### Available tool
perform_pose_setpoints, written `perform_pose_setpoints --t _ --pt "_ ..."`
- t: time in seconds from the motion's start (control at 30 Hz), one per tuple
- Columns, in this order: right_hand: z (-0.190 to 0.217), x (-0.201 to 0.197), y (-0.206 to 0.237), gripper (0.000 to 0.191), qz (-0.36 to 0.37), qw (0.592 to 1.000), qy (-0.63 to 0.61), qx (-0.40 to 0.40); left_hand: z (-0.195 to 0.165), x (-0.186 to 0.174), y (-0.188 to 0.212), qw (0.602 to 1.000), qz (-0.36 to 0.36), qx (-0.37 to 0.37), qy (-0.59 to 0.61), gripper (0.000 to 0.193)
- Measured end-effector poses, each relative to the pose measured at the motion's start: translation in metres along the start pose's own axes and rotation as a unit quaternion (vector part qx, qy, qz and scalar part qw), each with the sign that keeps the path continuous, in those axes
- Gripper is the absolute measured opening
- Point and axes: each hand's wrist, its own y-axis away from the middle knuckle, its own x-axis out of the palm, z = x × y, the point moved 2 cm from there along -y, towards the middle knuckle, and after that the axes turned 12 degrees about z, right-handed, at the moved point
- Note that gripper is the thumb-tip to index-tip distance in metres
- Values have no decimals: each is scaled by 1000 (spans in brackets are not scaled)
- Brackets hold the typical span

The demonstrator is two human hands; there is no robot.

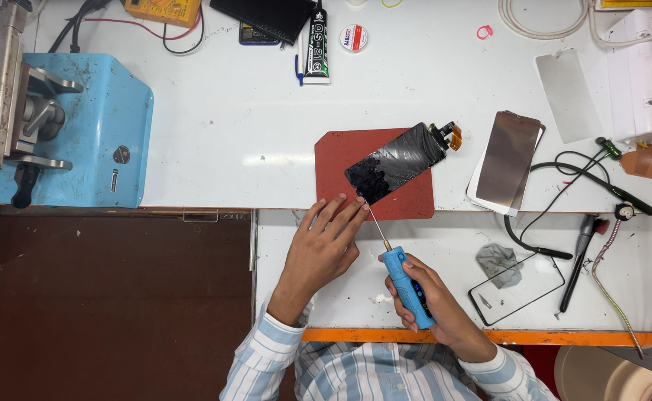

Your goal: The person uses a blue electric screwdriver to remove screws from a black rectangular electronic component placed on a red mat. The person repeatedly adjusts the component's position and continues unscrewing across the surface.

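A black phone screen (398, 161) with an orange flex cable lies tilted on a red mat (333, 160) on the white table. Its near corner looks rough with dark residue. My left hand (324, 245) rests flat with fingers spread, its fingertips touching the mat's near edge beside the screen's corner. My right hand (433, 301) grips a blue pen-shaped power tool (407, 286). The tool's thin metal tip (374, 219) reaches the screen's near corner.
A blue machine (88, 126) stands at the left. A glue tube (315, 41) and tape roll (353, 37) lie at the back. Spare screen panels (508, 156), a glass frame (519, 291), a grey cloth (498, 260), cables and hand tools (580, 256) lie to the right.
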Motion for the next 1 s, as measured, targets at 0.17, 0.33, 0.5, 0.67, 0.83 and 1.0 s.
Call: perform_pose_setpoints --t 0.17,0.33,0.5,0.67,0.83,1.0 --pt "-2 -2 1 43 -2 1000 2 0 0 2 -1 1000 5 1 -4 65" --pt "2 0 1 43 3 1000 -9 -3 2 4 0 1000 12 4 -4 67" --pt "7 2 3 45 2 1000 -7 3 2 3 0 1000 17 3 1 69" --pt "8 0 5 45 3 1000 -5 10 2 2 1 1000 20 4 3 71" --pt "6 0 5 37 -6 1000 14 -4 3 2 1 1000 21 8 8 71" --pt "6 -1 5 34 -30 999 27 2 1 1 -1 1000 -7 1 24 62"
